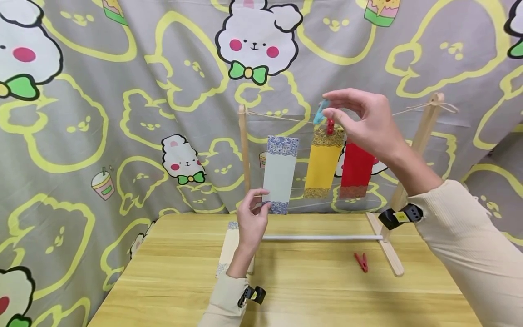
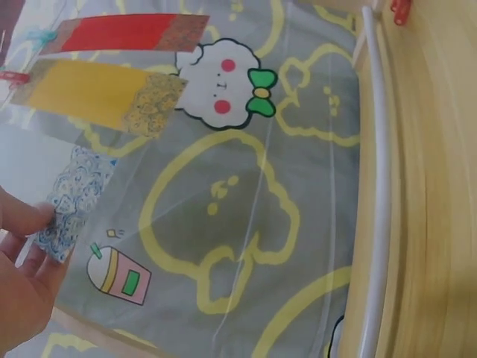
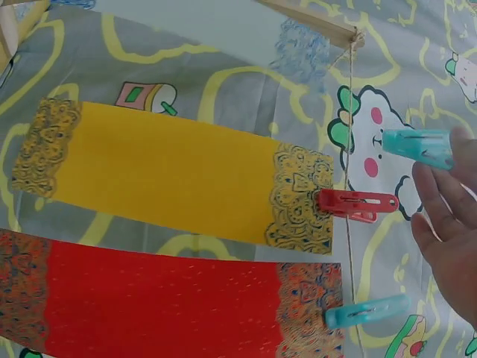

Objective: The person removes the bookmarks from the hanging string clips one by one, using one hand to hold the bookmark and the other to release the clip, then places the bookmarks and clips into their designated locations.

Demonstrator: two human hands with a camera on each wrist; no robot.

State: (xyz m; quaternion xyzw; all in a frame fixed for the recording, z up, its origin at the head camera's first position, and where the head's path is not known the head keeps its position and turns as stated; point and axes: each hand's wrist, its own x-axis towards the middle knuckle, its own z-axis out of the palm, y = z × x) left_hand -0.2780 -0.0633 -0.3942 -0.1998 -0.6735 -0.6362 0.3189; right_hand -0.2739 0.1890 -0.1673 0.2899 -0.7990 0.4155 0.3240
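My left hand [image 1: 251, 220] pinches the lower end of a pale blue paper strip [image 1: 279, 177] with blue lace-patterned ends, upright beside the string [image 1: 282, 119]. Between the thumb and fingers of my right hand [image 1: 367, 116] is a teal clothespin [image 3: 421, 147], held in the air near the string. A yellow strip [image 1: 323, 165] hangs from the string by a red clothespin [image 3: 350, 203]. To its right hangs a red strip [image 1: 356, 170], its top partly behind my right hand in the head view; another teal clothespin [image 3: 367, 311] holds it.
The string runs between two wooden posts [image 1: 244, 150], joined low down by a white rod [image 1: 323, 237]. A red clothespin [image 1: 361, 262] lies on the table near the right foot [image 1: 390, 254]. Left of the stand lies a cream strip [image 1: 229, 243], partly covered by my left arm. A patterned curtain [image 1: 139, 109] hangs behind.
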